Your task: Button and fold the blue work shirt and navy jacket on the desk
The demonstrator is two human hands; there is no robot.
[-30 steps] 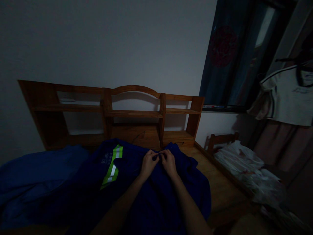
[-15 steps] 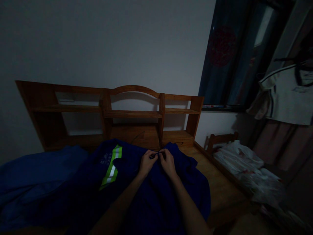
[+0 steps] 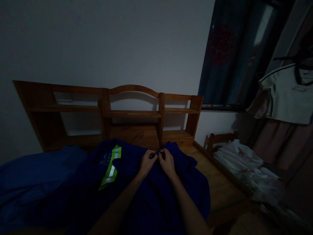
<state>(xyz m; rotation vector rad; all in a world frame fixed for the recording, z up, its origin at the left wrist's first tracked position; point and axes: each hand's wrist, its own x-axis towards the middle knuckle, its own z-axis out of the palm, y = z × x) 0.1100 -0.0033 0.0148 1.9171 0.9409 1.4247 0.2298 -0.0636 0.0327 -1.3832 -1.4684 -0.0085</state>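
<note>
One left hand [image 3: 147,162] and one right hand [image 3: 167,162] pinched the garment [image 3: 151,202], whose cloth between the grips risked slipping if either loosened.

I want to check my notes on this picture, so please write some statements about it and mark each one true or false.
1. The left hand and right hand pinch the dark blue garment. True.
2. The reflective stripe is nearer the right hand. False: the reflective stripe is nearer the left hand.
3. White plastic bags lie right of the wooden shelf unit. True.
4. The white shirt lies on the dark blue garment. False: the white shirt hangs at the right.
</note>
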